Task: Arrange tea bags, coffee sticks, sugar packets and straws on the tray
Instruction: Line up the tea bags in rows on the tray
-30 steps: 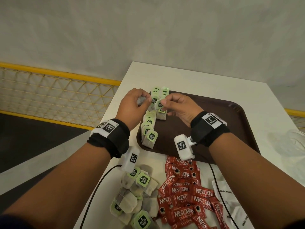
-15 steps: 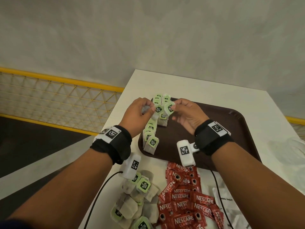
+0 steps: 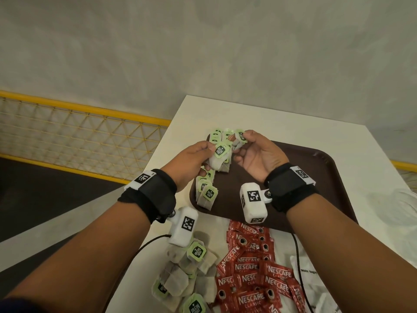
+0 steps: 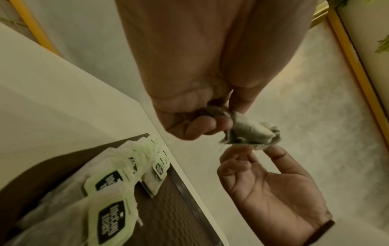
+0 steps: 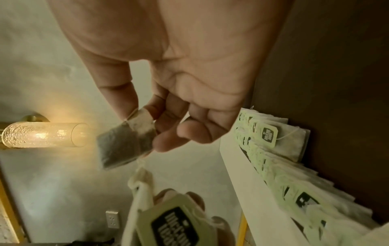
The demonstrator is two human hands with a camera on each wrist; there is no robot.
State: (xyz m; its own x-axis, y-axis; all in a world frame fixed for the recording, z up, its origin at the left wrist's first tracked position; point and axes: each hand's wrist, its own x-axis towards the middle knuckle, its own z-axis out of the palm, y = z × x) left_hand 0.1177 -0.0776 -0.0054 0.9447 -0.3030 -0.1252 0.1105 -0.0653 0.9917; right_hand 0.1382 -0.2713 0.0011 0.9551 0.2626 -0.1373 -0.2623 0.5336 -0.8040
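A brown tray (image 3: 316,177) lies on the white table, with a row of green-tagged tea bags (image 3: 206,192) along its left edge. Above that row my left hand (image 3: 211,148) pinches one tea bag (image 3: 219,155) by its top; the same bag (image 4: 248,133) shows in the left wrist view. Just to the right, my right hand (image 3: 244,139) pinches a second tea bag (image 3: 239,137), palm turned up. In the right wrist view that second bag (image 5: 126,143) hangs from my fingertips, and a thin string runs from it down to the left hand's bag (image 5: 174,221).
Loose tea bags (image 3: 187,267) are heaped on the table in front of the tray, beside a pile of red Nescafe sticks (image 3: 255,267) and white sugar packets (image 3: 310,281). A clear plastic bag (image 3: 404,199) lies to the right. The table's left edge drops to the floor.
My hands have drawn slightly apart, each holding its own tea bag. The right hand has turned palm up and moved toward the tray's far edge.
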